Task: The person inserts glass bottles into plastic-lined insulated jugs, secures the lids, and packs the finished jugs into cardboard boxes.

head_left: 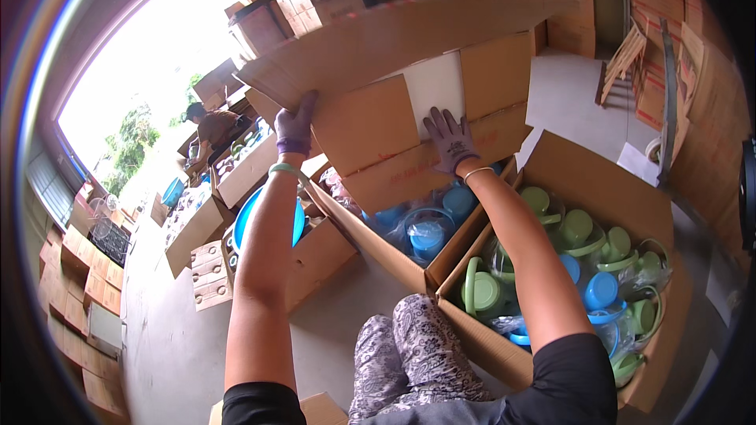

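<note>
Being held, tilted, above the open box (378,256) of blue plastic ware (426,238) — a wide brown carton (364,122).
Light but bulky it is judged, stiff along folds, softer at flaps; by opposite edges it is best taken. The left hand (295,127) is curled at its left edge — whether it is clamped cannot be told; the right hand (453,138) is spread flat against its face, nothing being gripped.

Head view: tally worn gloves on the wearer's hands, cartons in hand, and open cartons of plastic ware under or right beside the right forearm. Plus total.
Gloves: 2
Held carton: 1
Open filled cartons: 2
Total: 5
</note>
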{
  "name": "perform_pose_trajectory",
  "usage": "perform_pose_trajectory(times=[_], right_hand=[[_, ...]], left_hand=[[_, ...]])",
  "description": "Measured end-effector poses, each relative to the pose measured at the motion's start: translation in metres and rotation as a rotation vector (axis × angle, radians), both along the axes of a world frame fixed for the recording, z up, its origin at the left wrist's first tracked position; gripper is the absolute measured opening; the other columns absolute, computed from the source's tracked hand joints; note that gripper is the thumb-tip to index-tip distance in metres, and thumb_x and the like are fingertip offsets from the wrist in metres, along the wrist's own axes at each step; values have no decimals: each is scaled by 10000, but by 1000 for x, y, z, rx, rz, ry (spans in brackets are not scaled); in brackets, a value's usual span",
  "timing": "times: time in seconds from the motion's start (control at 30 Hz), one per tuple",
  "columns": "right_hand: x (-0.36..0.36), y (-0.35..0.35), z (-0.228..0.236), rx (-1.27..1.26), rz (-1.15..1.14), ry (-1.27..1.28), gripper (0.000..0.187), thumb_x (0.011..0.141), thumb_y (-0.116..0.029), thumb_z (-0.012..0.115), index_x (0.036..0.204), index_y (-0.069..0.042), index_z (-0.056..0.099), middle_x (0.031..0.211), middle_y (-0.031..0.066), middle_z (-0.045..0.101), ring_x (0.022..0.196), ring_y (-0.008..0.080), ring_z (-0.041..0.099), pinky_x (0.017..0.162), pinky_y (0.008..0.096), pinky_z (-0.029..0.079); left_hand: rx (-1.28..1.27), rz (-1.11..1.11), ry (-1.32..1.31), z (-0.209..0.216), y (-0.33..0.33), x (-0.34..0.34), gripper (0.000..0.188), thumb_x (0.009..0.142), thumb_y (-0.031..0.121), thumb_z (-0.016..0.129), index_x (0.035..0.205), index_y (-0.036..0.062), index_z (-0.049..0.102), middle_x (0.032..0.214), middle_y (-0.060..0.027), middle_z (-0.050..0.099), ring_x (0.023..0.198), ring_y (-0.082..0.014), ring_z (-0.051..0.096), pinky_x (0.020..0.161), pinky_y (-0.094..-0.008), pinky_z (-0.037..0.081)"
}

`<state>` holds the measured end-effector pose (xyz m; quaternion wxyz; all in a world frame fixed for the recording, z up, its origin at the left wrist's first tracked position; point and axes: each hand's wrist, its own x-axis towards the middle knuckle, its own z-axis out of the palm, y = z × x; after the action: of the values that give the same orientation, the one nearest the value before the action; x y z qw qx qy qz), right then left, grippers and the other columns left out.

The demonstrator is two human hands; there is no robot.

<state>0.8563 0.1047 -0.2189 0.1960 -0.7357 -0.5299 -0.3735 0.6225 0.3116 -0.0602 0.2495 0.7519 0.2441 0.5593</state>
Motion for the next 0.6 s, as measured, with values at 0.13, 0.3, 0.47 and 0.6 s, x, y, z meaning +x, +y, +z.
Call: perform_pose_trajectory(times=[0.13,0.3,0.47,0.6], right_hand=[[12,9,-30,-338,-64,73,525,790,-412,715,1207,-114,601,1321,133,554,1262,296,500,1070,487,372],[33,-7,-30,-577,-21,254,323,825,-356,653,1064,-138,658,1047,68,671,1087,261,601,933,429,477],[-59,-58,1,-522,299,134,209,854,-291,595,946,-141,708,972,67,700,984,278,650,819,428,531],[-109,-97,-26,-572,313,282,187,900,-251,564,919,-132,706,961,64,724,956,264,684,808,409,546]], left_hand=[[-46,-1,-49,6,22,-12,516,900,447,675,1007,-55,719,799,-83,723,723,-128,622,681,-339,494],[-180,-126,-1,23,28,-13,573,866,456,727,1051,-86,697,907,-67,709,805,-111,598,742,-305,480],[-287,-64,-63,87,37,-76,561,950,475,596,1068,-69,669,780,-54,696,572,-137,610,493,-262,470],[26,8,-137,29,54,-54,754,877,613,621,1003,-128,678,880,-132,718,820,-174,655,754,-335,510]])
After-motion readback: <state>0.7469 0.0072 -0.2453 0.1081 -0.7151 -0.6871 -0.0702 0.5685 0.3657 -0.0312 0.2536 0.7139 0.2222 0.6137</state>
